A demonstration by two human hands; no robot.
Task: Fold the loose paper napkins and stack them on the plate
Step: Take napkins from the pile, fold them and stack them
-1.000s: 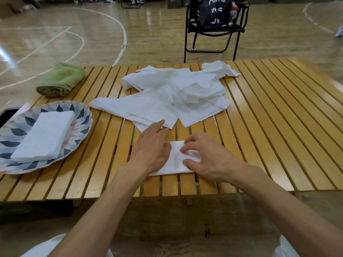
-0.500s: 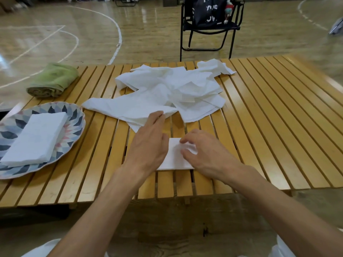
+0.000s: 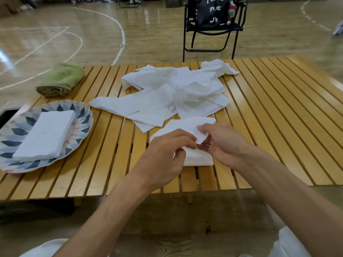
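Indoors, a polished wooden gym floor (image 3: pixel 152 38) with white court lines is stretching across the background. Nearest the camera, a low slatted wooden table (image 3: pixel 278 117) is filling the middle of the view. Beyond its far edge a black folding chair (image 3: pixel 211 30) is standing, carrying a dark bag (image 3: pixel 211 10) with white lettering.

At the table's centre a heap of loose paper napkins (image 3: pixel 174 91) is lying crumpled and overlapping — white sheets spreading from the far side toward the near edge. To the left, a round patterned plate (image 3: pixel 81 115) is sitting on the slats near the table's left end, and a stack of folded napkins (image 3: pixel 44 134) is resting flat on it. Behind the plate, a rolled green towel (image 3: pixel 59 80) is lying at the far left corner.

Two bare forearms are reaching in from the bottom of the view. Just in front of the loose heap, both hands are working on one white napkin (image 3: pixel 187 125), partly folded, its lower part lying on the slats near the table's front edge. The left hand (image 3: pixel 163 154) is pinching the napkin's near portion, its fingers curling around the paper. The right hand (image 3: pixel 226 143) is gripping a raised flap of the same napkin — thumb and fingertips closing on the paper's edge, lifting it off the table.
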